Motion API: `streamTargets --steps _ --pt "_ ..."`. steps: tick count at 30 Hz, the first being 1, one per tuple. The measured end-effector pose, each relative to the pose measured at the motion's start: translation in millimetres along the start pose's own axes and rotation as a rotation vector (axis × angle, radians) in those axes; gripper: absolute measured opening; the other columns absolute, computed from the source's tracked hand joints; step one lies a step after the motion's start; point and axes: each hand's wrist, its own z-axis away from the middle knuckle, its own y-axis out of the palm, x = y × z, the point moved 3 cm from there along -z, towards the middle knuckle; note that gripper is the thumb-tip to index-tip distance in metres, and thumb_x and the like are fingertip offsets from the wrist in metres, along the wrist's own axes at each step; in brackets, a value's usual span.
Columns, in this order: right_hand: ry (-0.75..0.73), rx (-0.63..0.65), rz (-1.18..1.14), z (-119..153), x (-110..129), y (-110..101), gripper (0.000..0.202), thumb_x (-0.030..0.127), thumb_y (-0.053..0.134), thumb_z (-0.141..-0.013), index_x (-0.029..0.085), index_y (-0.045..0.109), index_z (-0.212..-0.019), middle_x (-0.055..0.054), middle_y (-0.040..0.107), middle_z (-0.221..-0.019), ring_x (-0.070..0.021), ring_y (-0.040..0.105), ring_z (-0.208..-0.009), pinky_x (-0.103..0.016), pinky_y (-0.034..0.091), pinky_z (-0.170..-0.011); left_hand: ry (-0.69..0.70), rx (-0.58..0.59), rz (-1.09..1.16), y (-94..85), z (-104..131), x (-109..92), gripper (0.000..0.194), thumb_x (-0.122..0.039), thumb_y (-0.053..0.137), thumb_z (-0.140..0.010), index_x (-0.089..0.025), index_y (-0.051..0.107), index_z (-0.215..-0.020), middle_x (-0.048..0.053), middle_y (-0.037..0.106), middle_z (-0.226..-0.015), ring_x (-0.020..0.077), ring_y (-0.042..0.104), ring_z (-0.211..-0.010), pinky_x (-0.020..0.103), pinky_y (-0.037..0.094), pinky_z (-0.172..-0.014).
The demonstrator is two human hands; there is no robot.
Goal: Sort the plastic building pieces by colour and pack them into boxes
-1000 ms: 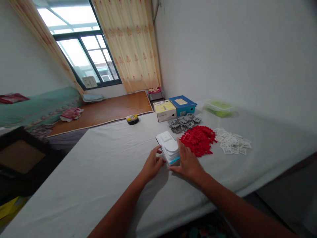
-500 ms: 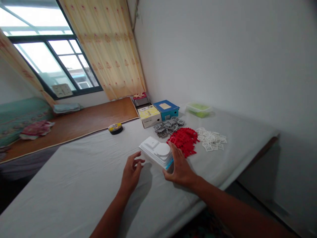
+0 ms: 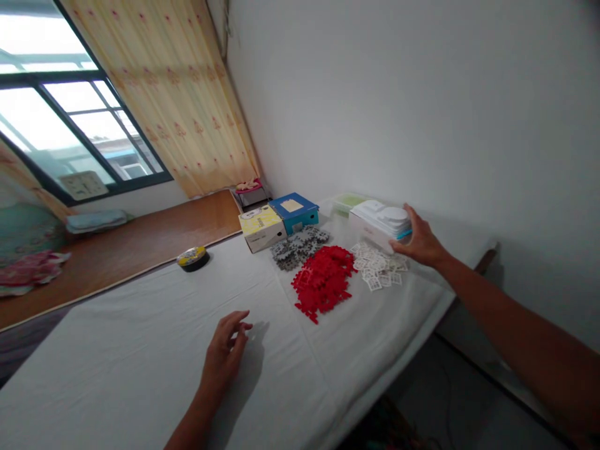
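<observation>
My right hand [image 3: 420,240] grips the right end of a white box [image 3: 370,226] with stacked white pieces and a bit of blue on it. The box is over the back right of the table, behind a pile of white square pieces [image 3: 379,265] and partly in front of a green container [image 3: 347,202]. My left hand [image 3: 227,343] hovers over the white cloth, holding nothing, its fingers curled but apart. Beyond it lie a red pile of pieces [image 3: 324,279] and a grey pile [image 3: 298,245].
A yellow and white box [image 3: 263,229] and a blue box [image 3: 295,212] stand at the back of the table [image 3: 140,350]. A round black and yellow roll [image 3: 193,258] lies at the far left. The wall [image 3: 398,112] rises behind.
My right hand has carried the white box from beside the red pile to the back right. My left hand stays low over the cloth, apart from the box. The view has turned right.
</observation>
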Motion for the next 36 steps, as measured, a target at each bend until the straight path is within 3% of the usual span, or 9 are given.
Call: streamTargets --steps 6,10,13,15,18,23,26,29,36 --pt "0.031 0.094 0.086 -3.0 -88.5 20.1 0.097 0.043 0.069 -0.074 0.003 0.024 -0.151 -0.029 0.040 -0.145 -0.0392 0.042 -0.132 -0.046 0.036 -0.104 -0.006 0.024 -0.015 7.2 2.8 -6.7 0.027 -0.040 0.056 -0.087 -0.025 0.066 -0.107 0.009 0.059 -0.114 0.0191 0.069 -0.086 0.032 0.060 -0.070" --pt "0.019 0.125 0.107 -9.6 -102.1 26.7 0.096 0.052 0.064 -0.081 -0.003 0.025 -0.149 -0.034 0.044 -0.139 -0.0397 0.047 -0.126 -0.043 0.040 -0.092 0.019 0.102 -0.038 10.7 6.5 -19.2 0.025 -0.035 0.054 -0.087 -0.025 0.068 -0.104 0.009 0.062 -0.111 0.0184 0.068 -0.085 0.032 0.059 -0.070" --pt "0.026 0.062 0.201 -21.8 -90.4 19.2 0.100 0.061 0.066 -0.075 -0.002 0.034 -0.145 -0.037 0.050 -0.130 -0.0440 0.049 -0.121 -0.049 0.041 -0.082 0.048 0.166 -0.062 3.2 6.6 -25.2 0.025 -0.030 0.053 -0.087 -0.026 0.068 -0.107 0.010 0.063 -0.112 0.0190 0.068 -0.088 0.033 0.059 -0.072" --pt "0.019 -0.039 0.248 -26.6 -62.1 11.9 0.094 0.062 0.064 -0.077 0.002 0.037 -0.145 -0.036 0.050 -0.131 -0.0445 0.046 -0.123 -0.051 0.041 -0.083 0.053 0.167 -0.089 -8.3 2.5 -22.5 0.027 -0.028 0.053 -0.086 -0.027 0.068 -0.108 0.009 0.063 -0.112 0.0192 0.067 -0.091 0.034 0.059 -0.075" --pt "-0.158 -0.062 0.089 -16.4 22.8 13.1 0.069 0.049 0.053 -0.090 0.009 0.040 -0.144 -0.026 0.054 -0.131 -0.0366 0.049 -0.123 -0.051 0.041 -0.096 0.035 0.112 -0.159 -29.5 -13.8 -5.6 0.028 -0.028 0.051 -0.085 -0.026 0.066 -0.108 0.008 0.062 -0.113 0.0190 0.067 -0.093 0.035 0.059 -0.076" --pt "-0.677 0.493 -0.347 60.7 212.3 45.5 0.046 0.027 0.052 -0.090 0.027 0.051 -0.136 -0.009 0.060 -0.131 -0.0250 0.054 -0.121 -0.045 0.043 -0.103 -0.039 -0.049 -0.300 -60.1 -63.7 40.0 0.032 -0.024 0.047 -0.082 -0.021 0.064 -0.109 0.008 0.058 -0.115 0.0184 0.065 -0.097 0.035 0.059 -0.079" --pt "-0.933 0.727 -0.419 111.3 281.0 66.9 0.049 0.022 0.056 -0.087 0.026 0.051 -0.136 -0.008 0.059 -0.135 -0.0236 0.055 -0.120 -0.043 0.044 -0.101 -0.142 -0.139 -0.471 -80.7 -94.5 68.6 0.034 -0.019 0.048 -0.083 -0.019 0.062 -0.114 0.010 0.056 -0.121 0.0184 0.064 -0.100 0.035 0.057 -0.086" --pt "-1.050 0.676 -0.482 133.1 300.6 93.1 0.044 0.012 0.051 -0.087 0.023 0.053 -0.129 -0.008 0.062 -0.130 -0.0222 0.058 -0.114 -0.041 0.048 -0.095 -0.215 -0.219 -0.532 -103.7 -116.6 95.1 0.040 -0.021 0.057 -0.081 -0.015 0.058 -0.121 0.013 0.053 -0.127 0.0238 0.059 -0.114 0.039 0.049 -0.100" --pt "-0.968 0.461 -0.786 121.2 279.3 124.8 0.047 0.004 0.043 -0.082 0.025 0.051 -0.124 -0.008 0.073 -0.103 -0.0179 0.069 -0.090 -0.030 0.056 -0.077 -0.359 -0.298 -0.584 -141.5 -156.5 145.9 0.077 -0.034 0.075 -0.071 -0.014 0.041 -0.138 0.020 0.039 -0.145 0.0326 0.034 -0.139 0.044 0.033 -0.111"
